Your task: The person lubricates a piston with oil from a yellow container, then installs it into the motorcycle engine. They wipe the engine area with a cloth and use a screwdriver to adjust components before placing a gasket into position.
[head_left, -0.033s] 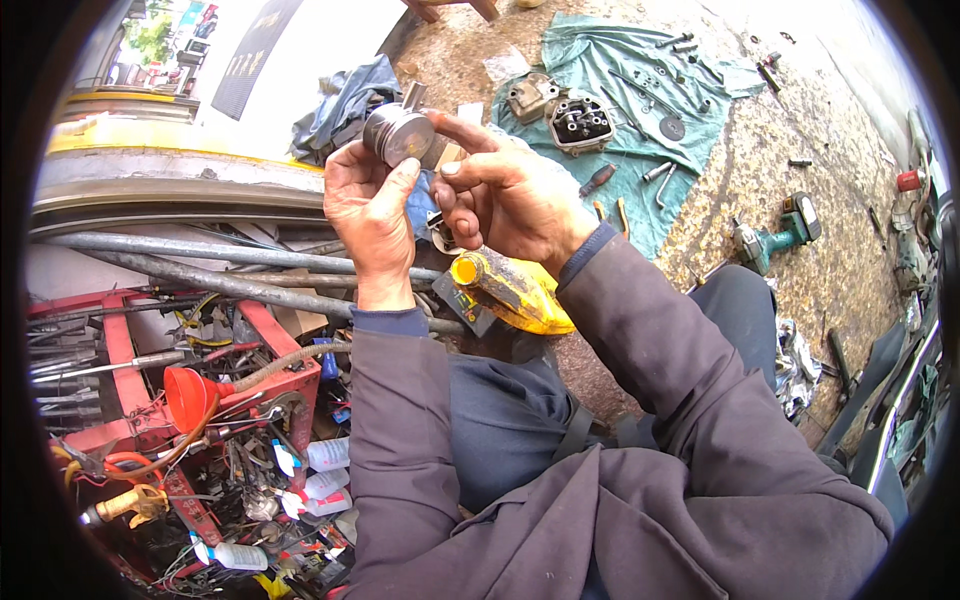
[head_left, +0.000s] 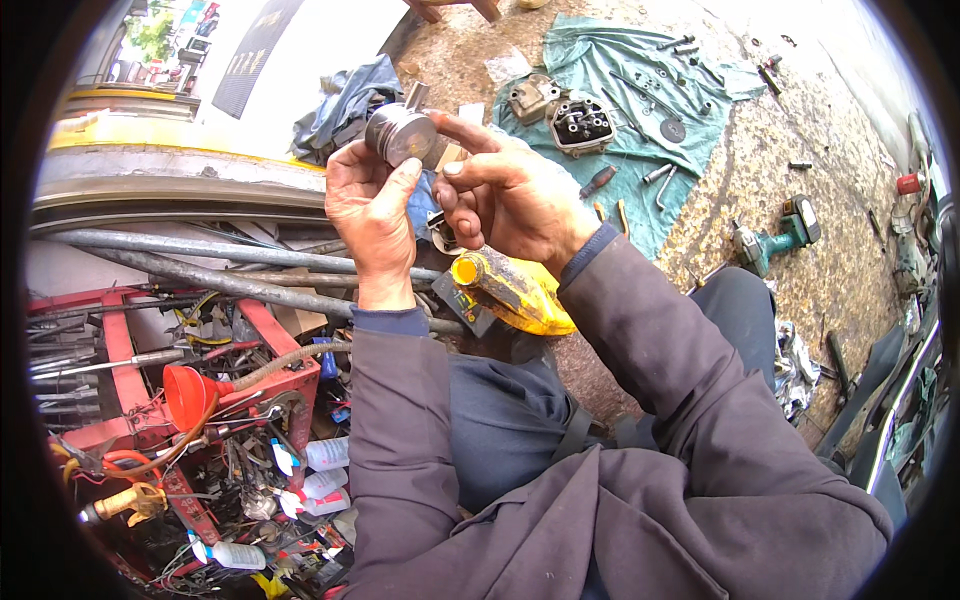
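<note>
A round metal piston (head_left: 403, 137) is held up in front of me, its flat crown tilted toward me and ring grooves along its side. A metal pin or rod end sticks up behind it. My left hand (head_left: 372, 215) grips it, thumb at the crown's lower edge and fingers behind. The right hand (head_left: 520, 190) is beside it, index finger stretched to the piston's right edge, the other fingers curled. Below the hands stands a yellow jug (head_left: 515, 290) with an open neck, stained dark.
A teal cloth (head_left: 655, 215) on the floor bears an engine cylinder head (head_left: 582, 124), a cover (head_left: 533, 97), bolts and tools. A cordless drill (head_left: 778, 236) lies to the right. At left are metal pipes (head_left: 250, 256), a red frame (head_left: 122, 360), an orange funnel (head_left: 190, 397) and spray bottles (head_left: 327, 453).
</note>
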`<state>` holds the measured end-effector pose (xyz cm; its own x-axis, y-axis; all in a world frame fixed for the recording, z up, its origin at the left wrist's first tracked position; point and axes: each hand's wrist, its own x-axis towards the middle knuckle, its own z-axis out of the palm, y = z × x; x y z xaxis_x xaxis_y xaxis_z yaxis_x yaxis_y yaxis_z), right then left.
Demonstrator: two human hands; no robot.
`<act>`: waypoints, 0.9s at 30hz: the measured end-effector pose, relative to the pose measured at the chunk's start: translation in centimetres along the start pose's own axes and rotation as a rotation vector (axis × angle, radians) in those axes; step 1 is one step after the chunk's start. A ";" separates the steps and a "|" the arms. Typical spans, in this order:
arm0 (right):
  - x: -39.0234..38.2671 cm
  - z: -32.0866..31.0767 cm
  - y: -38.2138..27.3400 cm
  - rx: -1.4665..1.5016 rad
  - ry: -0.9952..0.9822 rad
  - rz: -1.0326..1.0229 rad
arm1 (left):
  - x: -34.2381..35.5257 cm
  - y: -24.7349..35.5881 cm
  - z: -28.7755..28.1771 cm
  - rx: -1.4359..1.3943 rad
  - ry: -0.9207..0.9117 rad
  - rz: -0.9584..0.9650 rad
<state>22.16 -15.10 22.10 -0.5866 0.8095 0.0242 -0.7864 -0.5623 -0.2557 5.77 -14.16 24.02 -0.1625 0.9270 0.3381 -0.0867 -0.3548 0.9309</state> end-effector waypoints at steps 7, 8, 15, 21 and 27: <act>-0.1 0.6 -1.5 -0.598 0.023 -0.238 | -0.1 0.2 0.6 0.073 0.010 0.012; -0.1 0.8 -1.7 -0.634 0.001 -0.242 | 0.0 0.3 0.7 0.063 0.011 0.020; 0.5 2.0 -2.9 -0.911 0.053 -0.147 | -0.1 0.0 1.3 0.125 -0.016 0.008; 0.6 1.8 -3.0 -1.146 0.041 -0.241 | 0.1 -0.4 1.2 0.220 -0.027 -0.007; 1.1 1.2 -3.0 -1.489 0.015 -0.366 | 0.2 -0.6 1.0 0.323 -0.018 -0.041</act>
<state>23.69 -12.73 24.11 -0.4010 0.8681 0.2927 0.0242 0.3294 -0.9439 6.76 -13.67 23.63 -0.1478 0.9426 0.2994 0.2243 -0.2629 0.9384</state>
